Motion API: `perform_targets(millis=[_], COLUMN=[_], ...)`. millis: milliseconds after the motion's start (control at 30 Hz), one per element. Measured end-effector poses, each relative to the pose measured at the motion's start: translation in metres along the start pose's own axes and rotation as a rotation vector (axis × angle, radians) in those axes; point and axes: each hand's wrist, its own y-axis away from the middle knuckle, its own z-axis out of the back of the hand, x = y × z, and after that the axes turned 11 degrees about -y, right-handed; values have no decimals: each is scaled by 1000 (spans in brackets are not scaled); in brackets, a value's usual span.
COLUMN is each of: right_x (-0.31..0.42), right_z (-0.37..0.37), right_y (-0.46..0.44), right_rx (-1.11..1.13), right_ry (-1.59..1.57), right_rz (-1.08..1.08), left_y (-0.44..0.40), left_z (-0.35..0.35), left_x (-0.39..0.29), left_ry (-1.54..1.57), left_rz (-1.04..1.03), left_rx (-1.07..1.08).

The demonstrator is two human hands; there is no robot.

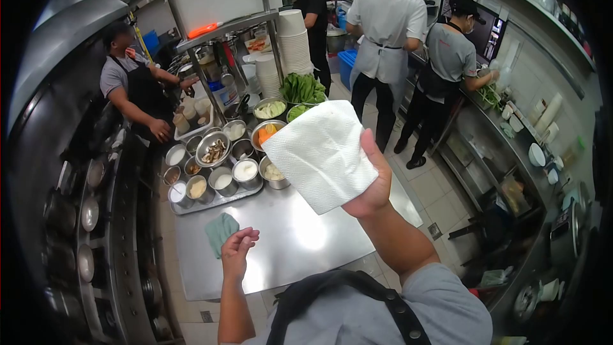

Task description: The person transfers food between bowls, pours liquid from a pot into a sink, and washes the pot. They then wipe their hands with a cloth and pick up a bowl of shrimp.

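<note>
In my right hand is a folded white paper towel, raised above the steel table and gripped at its lower right side. My left hand is over the table's left part with its fingers curled together; nothing shows in it. Just behind that hand a crumpled green cloth lies on the tabletop. The paper towel partly hides a bowl of leafy greens and the table beyond.
Metal pots of ingredients, including one of white powder, crowd a tray on the steel table. Beyond stand leafy greens and stacked white containers. A co-worker stands left; others work at the back and right. A stove line runs along the left.
</note>
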Motion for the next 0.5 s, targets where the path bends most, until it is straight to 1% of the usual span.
perform_targets(millis=[33,67,133,167,200,233,267,300,333,367,400,433,500], right_x=[-1,-3,-9,-14,-21,-33,-50,-73,-78,-86,-104,-126,-113], right_z=[1,2,14,31,48,65,80,85,72,59,51,75,87], right_y=[0,1,6,12,17,25,34,39,40,38,41,55,29], right_rx=[4,6,18,1,-12,-34,-58,28,269,550,609,627,568], right_ry=[-3,22,46,232,418,500,581,786,1112,1424,1298,1569,1383], right_rz=[1,22,41,72,110,110,113,170,122,321,166,342,-77], left_y=[-1,-3,-6,-7,-8,-9,-10,-12,-14,-15,-12,-15,-34], left_z=[-3,-6,-13,-19,-27,-34,-41,-50,-65,-79,-85,-92,-96], left_x=[-6,-10,-18,-24,-32,-42,-55,-68,-80,-90,-94,-94,-77], left_ry=[73,70,166,163,234,307,352,437,470,504,564,806,857], left_rz=[-25,-28,-106,-124,-188,-255,-331,-401,-455,-505,-466,-273,-160], left_rx=[25,23,87,86,55,27,99,135,109,82,163,161,57])
